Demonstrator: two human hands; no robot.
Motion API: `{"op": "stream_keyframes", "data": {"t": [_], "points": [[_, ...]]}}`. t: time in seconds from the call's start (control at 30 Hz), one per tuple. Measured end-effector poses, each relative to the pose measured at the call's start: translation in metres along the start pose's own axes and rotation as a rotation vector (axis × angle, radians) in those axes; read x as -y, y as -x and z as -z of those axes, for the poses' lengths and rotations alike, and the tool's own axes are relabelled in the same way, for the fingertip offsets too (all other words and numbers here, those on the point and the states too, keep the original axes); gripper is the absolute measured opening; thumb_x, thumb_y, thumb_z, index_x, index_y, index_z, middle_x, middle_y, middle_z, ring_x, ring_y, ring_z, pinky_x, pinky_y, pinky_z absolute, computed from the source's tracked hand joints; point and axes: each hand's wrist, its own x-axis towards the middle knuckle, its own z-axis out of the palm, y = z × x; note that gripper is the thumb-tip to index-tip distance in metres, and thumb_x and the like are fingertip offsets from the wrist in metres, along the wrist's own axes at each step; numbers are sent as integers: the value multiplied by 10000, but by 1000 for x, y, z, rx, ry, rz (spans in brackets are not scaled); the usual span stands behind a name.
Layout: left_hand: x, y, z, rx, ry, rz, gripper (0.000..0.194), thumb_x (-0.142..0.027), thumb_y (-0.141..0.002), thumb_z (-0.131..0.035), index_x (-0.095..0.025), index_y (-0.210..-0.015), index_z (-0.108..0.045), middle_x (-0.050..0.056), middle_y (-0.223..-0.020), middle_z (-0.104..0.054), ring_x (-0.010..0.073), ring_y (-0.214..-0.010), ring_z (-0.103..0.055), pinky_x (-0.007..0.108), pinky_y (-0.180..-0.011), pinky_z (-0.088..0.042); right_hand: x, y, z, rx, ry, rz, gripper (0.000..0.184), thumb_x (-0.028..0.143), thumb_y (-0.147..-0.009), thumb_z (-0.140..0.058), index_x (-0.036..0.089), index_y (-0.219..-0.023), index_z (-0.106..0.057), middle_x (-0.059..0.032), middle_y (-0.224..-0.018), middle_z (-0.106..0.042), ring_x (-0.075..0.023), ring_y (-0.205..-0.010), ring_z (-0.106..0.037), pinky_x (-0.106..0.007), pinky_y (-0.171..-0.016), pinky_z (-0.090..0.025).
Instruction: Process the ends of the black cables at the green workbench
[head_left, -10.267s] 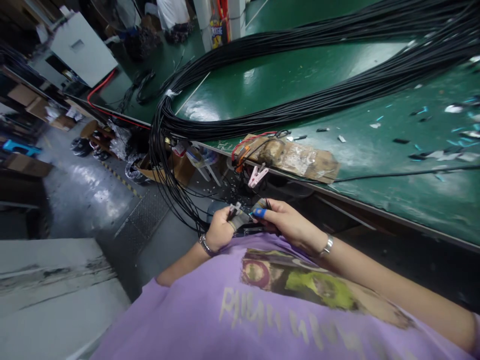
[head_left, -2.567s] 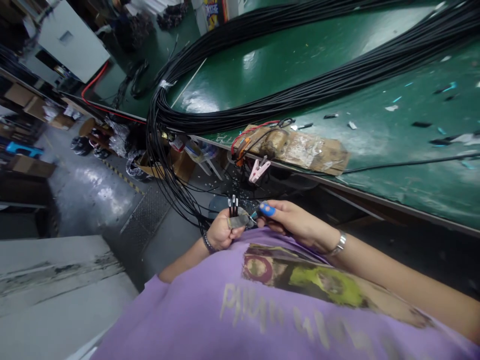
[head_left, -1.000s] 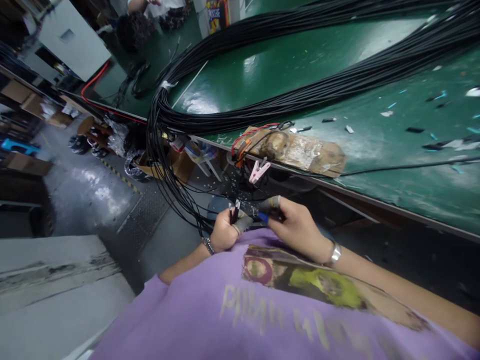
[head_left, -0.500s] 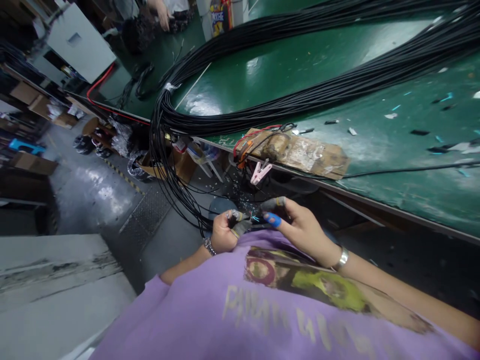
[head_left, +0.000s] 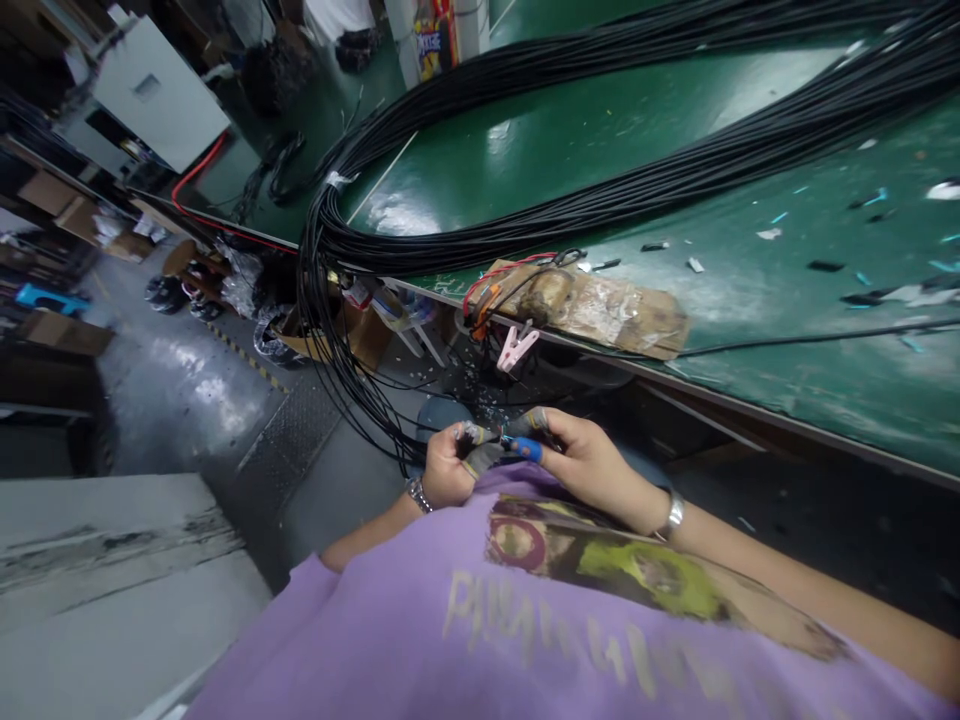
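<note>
Right hand (head_left: 600, 470) brought closer to the left hand (head_left: 450, 470), smooth green table (head_left: 600, 135) crossed by glossy black cables (head_left: 480, 248) in a thick loop, covered fingers (head_left: 527, 450) of both hands pinched nearly closed on thin blue wire ends (head_left: 506, 438) below the table edge.

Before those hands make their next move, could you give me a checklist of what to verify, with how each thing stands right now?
1. Left hand closed on the hanging cables: ok.
2. Right hand gripping the thin wires: cannot tell; fingers hide the contact.
3. Finger covers worn: ok; grey ones on both hands, plus a blue thumb cover on the right.
4. Cable bundle tied: ok; a white tie shows near its bend.
5. Scraps swept off the table: not ok; several lie there.
6. Pink clothespin apart from the hands: ok.
</note>
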Motion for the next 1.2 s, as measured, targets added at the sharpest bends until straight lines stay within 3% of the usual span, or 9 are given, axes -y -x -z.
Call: {"op": "stream_keyframes", "data": {"t": [0.3,0.53,0.73,0.93,1.07,1.13,1.2], "points": [[1,1,2,-11,-52,27,368,-459,-601,-770,-145,-632,-580,-13,-559,-565,86,-518,-492,213,-528,-419,3,2,3,-32,144,146,122,289,-826,-547,183,-790,-596,-38,-734,-608,-145,-644,-542,-261,-590,-465],[-6,-1,0,50,10,163,443,-540,-575,-751,-158,-576,-528,-45,-489,-476,71,-473,-415,215,-512,-412,1,2,1,-19,180,163,93,209,-811,-533,189,-724,-560,-15,-677,-572,-134,-609,-522,-245,-557,-443],[-4,-1,0,44,34,164,428,-518,-584,-755,-157,-593,-526,-42,-515,-482,72,-495,-419,218,-532,-419,0,4,1,-49,297,237,55,148,-779,-514,182,-782,-556,-39,-721,-589,-153,-644,-546,-262,-590,-467],[-8,-1,-2,74,10,163,438,-522,-575,-759,-150,-585,-528,-31,-534,-488,76,-511,-416,210,-506,-394,2,7,10,27,568,427,339,49,-667,-456,179,-954,-579,-93,-942,-643,-195,-826,-585,-305,-706,-482],[-16,-2,2,270,44,282,458,-535,-555,-767,-143,-577,-532,-27,-550,-487,74,-524,-409,208,-508,-390,12,3,19,213,550,342,144,107,-694,-466,170,-772,-570,-87,-788,-612,-185,-714,-526,-306,-652,-438],[-19,-4,6,447,120,390,478,-542,-518,-784,-135,-571,-539,-23,-553,-495,72,-520,-421,212,-514,-397,14,3,18,347,290,199,93,199,-751,-476,181,-668,-514,-38,-664,-548,-152,-622,-471,-280,-593,-409],[-17,-4,10,620,223,519,512,-560,-463,-801,-127,-549,-543,-16,-518,-494,73,-479,-428,218,-484,-391,11,3,11,500,-116,-24,233,356,-801,-484,187,-642,-476,11,-585,-485,-109,-526,-401,-237,-502,-356]]}}
